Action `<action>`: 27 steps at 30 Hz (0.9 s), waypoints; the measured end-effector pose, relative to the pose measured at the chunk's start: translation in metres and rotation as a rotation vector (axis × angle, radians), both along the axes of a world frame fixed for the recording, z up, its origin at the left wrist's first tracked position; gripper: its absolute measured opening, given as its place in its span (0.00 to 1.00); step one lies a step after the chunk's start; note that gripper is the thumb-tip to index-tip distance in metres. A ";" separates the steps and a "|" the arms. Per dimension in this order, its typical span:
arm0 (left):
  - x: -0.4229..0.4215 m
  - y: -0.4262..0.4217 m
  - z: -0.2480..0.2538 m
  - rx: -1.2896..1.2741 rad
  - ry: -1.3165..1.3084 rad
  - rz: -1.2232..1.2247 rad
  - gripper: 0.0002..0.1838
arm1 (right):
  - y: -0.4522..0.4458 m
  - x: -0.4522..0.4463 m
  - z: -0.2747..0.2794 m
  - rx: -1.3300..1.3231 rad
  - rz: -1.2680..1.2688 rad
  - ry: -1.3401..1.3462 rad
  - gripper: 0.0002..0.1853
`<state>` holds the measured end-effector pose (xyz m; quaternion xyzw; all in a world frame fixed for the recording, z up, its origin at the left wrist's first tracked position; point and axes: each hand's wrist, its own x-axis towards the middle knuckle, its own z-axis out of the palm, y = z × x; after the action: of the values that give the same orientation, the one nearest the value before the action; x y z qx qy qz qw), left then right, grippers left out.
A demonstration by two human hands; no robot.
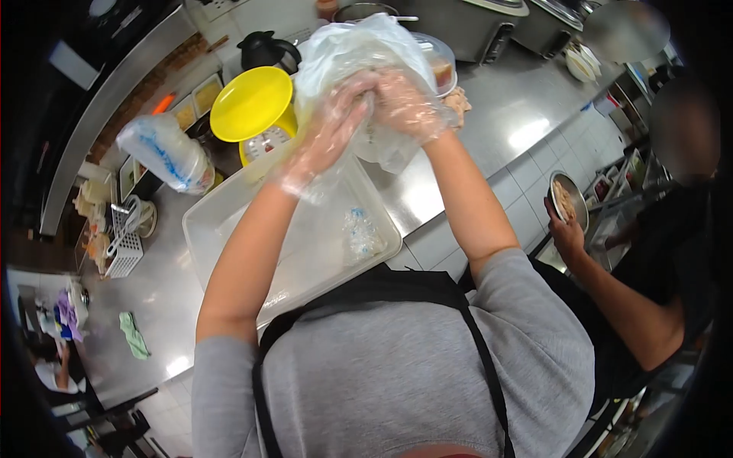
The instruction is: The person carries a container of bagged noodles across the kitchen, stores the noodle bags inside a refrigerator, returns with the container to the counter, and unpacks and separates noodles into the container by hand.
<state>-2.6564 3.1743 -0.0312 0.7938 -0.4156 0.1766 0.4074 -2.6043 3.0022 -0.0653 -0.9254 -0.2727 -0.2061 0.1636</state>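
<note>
Both my hands wear loose clear plastic gloves and meet at a thin white plastic bag (336, 57). My left hand (334, 131) has its fingers closed on the gathered edge of the bag. Beside it, my right hand (407, 101) grips the same bunched plastic, its fingertips partly hidden by the film. What the bag contains cannot be made out. Below my hands sits a translucent plastic tub (290, 237), with a small clear bag with blue print (363, 235) inside it. A yellow kitchen scale (252, 104) stands just left of the bag.
Left of the scale lies a plastic packet with blue print (169, 155). A black jug (267, 52) and a lidded clear container (435, 65) are behind. A white basket (126, 252) and green cloth (134, 336) are on the left. At right, a co-worker's hand (567, 238) holds a metal bowl (569, 200) of food.
</note>
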 end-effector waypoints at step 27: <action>0.086 -0.006 -0.029 -0.162 0.388 0.158 0.30 | -0.026 0.008 0.027 2.048 0.307 0.273 0.27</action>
<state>-2.5700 3.1687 -0.0599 0.8077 -0.2503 0.0847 0.5271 -2.5963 2.9765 -0.0387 -0.3147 -0.0612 -0.2096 0.9237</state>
